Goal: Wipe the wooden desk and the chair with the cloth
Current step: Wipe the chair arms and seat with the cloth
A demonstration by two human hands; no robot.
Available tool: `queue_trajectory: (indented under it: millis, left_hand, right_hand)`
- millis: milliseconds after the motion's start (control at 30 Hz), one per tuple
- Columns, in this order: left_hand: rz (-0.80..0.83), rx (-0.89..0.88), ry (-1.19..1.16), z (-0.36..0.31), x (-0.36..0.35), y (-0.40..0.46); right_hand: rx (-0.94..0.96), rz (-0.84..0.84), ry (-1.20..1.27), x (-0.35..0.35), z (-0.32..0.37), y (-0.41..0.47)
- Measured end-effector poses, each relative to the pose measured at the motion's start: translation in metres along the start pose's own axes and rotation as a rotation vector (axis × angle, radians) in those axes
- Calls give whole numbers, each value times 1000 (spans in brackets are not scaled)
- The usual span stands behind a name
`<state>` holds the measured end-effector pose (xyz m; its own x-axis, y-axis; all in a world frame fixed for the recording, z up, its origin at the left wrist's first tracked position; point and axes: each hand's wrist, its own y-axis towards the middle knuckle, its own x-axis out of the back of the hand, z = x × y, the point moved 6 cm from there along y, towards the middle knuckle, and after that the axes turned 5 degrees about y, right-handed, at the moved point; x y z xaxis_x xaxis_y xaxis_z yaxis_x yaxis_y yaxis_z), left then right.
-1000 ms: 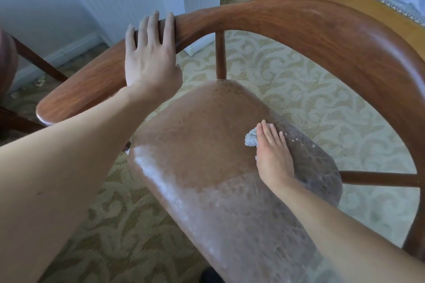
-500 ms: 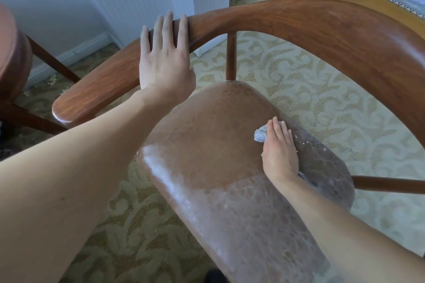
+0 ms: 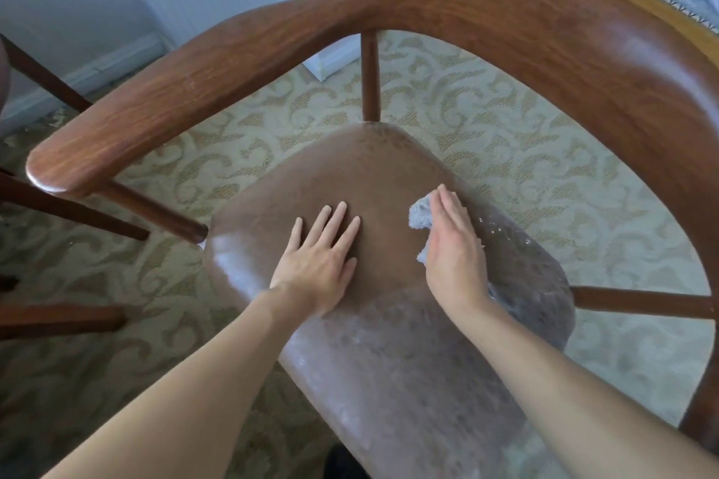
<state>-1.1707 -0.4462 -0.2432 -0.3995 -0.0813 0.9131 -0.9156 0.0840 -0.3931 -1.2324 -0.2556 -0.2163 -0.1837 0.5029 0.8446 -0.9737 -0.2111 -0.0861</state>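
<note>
Head view: my right hand (image 3: pixel 453 249) flat, pressing cloth (image 3: pixel 421 216) onto chair seat (image 3: pixel 389 342); left hand (image 3: pixel 317 261) empty, splayed just beside. Unwiped seat toward me.

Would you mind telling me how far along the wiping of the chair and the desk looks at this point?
Done: nothing can be confirmed as finished. In hand: the right hand presses the cloth flat on the chair's brown seat, with the left hand spread open on the seat beside it. Left: the curved wooden armrest has no cloth on it, and the desk is not in view, so its state cannot be judged.
</note>
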Motion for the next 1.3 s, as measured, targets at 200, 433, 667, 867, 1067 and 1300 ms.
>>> queue_trajectory:
  millis: [200,433,667,867,1067,1300]
  left_hand:
    - [85,55,-3,-1,-7,7]
    - [148,142,-167,-7,22,12]
    - [-108,79,-339,-64,56,12]
    - [8,-33,-370,-121,31,26]
    - [-55,23,-281,-129,14,24]
    - [-59,24,-360,-143,12,35]
  right_hand:
    - [-12,125,0,-11,-18,-2]
    - [-89,259,57,-6,-16,4]
    - [-288,254,420,11,14,-10]
    - [-226,-24,266,114,37,-53]
    - [16,-448,124,248,-9,-122]
    - [-181,-286,8,223,-57,-141]
